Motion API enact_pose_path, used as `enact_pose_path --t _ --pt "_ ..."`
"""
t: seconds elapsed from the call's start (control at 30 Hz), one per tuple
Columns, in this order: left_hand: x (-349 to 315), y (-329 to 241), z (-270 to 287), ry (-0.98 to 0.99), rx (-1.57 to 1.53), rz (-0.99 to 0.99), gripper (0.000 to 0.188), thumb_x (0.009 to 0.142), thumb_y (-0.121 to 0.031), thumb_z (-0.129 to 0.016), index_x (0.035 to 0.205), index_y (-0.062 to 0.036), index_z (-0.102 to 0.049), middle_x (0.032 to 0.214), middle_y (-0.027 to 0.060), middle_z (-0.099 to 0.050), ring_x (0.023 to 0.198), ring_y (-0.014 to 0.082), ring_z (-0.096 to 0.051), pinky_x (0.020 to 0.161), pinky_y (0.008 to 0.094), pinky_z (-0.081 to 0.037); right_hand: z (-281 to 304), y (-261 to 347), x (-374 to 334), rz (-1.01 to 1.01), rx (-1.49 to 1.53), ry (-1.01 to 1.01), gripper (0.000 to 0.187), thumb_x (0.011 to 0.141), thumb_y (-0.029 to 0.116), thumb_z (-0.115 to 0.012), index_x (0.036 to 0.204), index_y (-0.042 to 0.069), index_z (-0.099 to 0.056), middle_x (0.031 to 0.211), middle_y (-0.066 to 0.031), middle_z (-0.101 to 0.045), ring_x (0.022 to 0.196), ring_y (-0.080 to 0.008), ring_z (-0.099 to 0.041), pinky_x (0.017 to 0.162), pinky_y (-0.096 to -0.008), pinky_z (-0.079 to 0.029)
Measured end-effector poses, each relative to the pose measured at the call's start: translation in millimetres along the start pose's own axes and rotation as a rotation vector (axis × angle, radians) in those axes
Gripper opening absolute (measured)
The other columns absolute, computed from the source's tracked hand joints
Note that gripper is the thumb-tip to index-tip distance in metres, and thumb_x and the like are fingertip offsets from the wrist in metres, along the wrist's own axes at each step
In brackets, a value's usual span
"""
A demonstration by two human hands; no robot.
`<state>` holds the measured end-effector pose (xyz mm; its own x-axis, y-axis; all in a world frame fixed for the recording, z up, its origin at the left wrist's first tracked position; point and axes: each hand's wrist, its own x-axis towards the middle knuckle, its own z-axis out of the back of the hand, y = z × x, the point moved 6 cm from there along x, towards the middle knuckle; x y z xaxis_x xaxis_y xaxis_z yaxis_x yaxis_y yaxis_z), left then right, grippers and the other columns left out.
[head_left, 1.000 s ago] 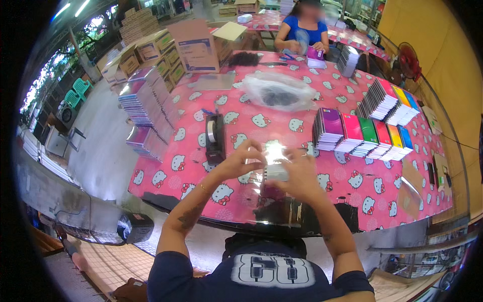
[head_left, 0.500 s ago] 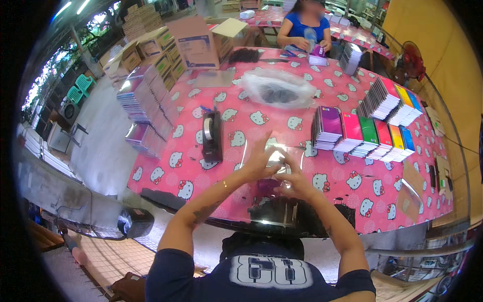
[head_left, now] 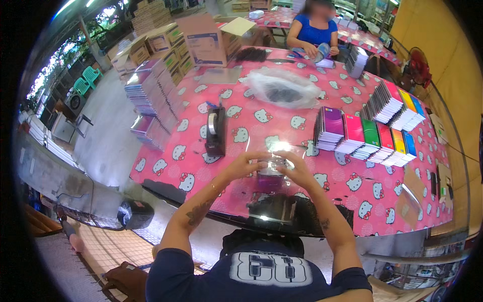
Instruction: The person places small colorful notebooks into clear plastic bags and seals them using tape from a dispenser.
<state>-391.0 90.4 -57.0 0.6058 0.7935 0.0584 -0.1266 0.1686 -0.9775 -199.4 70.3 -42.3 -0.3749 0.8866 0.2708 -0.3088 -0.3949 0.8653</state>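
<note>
A small bundle with a purple cover (head_left: 270, 182) lies in clear plastic near the table's front edge, right before me. My left hand (head_left: 247, 164) is at its far left corner, thumb and fingers pinched on the clear plastic film (head_left: 274, 160). From the right, my right hand (head_left: 297, 170) curls over the bundle's far right side, its fingers closed on the same film. Glare hides the exact fold under my fingertips. A black tape dispenser (head_left: 215, 133) stands to the left of my left hand.
Spiral notebooks in coloured rows (head_left: 332, 128) stand at right, and wrapped notebook stacks (head_left: 148, 95) at the left edge. A clear plastic bag (head_left: 284, 89) lies beyond my hands. Cardboard boxes (head_left: 204, 43) stand at far left. Across the table a co-worker (head_left: 314, 32) handles a pack.
My left hand has drawn back toward me, its fingers going from stretched out to bent in on the film. My right hand has moved slightly away from me. The co-worker's hands have shifted.
</note>
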Motion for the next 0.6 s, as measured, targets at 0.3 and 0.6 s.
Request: enact_pose_path --t 0.3,0.6 --pt "-13.5 -33.3 -16.9 -0.054 0.809 -0.438 0.035 0.085 -0.022 -0.076 0.117 -0.0075 -0.069 0.126 0.0163 -0.064 0.113 0.0324 -0.062 0.090 0.0417 -0.051 -10.0 23.3 -24.9 0.229 -0.449 -0.091 0.029 0.081 0.012 -0.077 0.108 0.007 -0.069 0.105 -0.0118 -0.065 0.106 -0.0314 -0.060 0.093 -0.0425 -0.048" --pt "41.9 -31.1 -20.5 -0.081 0.953 -0.051 0.023 0.086 -0.022 -0.073 0.100 -0.0049 -0.068 0.071 0.0134 -0.066 0.069 0.0366 -0.065 0.066 0.0457 -0.052 -17.6 28.2 -5.3 -0.081 -0.470 -0.123 0.047 0.080 0.017 -0.078 0.120 0.009 -0.055 0.102 -0.0153 -0.062 0.100 -0.0335 -0.059 0.089 -0.0432 -0.047"
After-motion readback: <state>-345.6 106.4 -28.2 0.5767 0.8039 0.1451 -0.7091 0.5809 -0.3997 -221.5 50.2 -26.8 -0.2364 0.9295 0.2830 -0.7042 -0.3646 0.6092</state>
